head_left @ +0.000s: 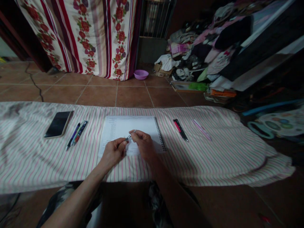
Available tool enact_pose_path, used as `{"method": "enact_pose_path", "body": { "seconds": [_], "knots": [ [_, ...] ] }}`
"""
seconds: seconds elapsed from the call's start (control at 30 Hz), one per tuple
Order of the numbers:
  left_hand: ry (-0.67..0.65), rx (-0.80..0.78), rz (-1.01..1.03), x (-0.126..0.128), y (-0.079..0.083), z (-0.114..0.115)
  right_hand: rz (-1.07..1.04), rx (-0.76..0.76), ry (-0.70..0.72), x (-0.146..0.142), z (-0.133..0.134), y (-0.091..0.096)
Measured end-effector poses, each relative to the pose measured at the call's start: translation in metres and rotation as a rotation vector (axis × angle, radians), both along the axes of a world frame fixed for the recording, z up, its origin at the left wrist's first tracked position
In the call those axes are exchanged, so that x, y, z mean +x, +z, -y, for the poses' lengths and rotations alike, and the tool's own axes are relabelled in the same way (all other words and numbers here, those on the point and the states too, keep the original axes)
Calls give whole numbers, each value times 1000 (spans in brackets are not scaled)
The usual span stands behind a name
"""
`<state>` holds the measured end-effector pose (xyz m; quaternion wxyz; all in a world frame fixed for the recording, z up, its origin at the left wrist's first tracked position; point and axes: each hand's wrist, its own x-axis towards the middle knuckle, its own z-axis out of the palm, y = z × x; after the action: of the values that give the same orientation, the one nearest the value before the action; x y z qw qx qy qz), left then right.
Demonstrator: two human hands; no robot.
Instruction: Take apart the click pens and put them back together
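Both hands meet over an open spiral notebook point(123, 126) that lies on a striped cloth point(213, 155). My left hand point(114, 152) pinches one end of a small pen point(129, 136). My right hand point(143, 144) pinches the pen's other end, fingers closed. The pen is held just above the notebook page.
On the cloth lie a black phone point(58, 124) at the left, several pens point(77, 134) beside it, two pens point(180, 129) right of the notebook and a pink pen point(201, 129) further right. A purple bowl point(141, 74), a floral curtain point(90, 34) and a clothes pile point(209, 47) stand behind.
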<state>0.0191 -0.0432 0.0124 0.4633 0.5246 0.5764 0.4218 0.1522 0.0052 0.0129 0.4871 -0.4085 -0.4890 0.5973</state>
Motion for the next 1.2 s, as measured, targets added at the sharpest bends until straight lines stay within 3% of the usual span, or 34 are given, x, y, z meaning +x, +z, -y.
{"method": "enact_pose_path", "body": {
  "seconds": [0.27, 0.73, 0.97, 1.2],
  "knots": [
    [31, -56, 202, 3, 13, 0, -95, -50, 49, -1, -1, -9],
    [-76, -83, 180, 0, 15, -1, -103, -70, 44, 1, 0, -5],
    [63, 41, -176, -13, -2, -2, -141, -198, -65, 1, -2, -1],
    [21, 246, -736, -11, 4, -1, -97, -204, -67, -1, 0, 4]
  ]
}}
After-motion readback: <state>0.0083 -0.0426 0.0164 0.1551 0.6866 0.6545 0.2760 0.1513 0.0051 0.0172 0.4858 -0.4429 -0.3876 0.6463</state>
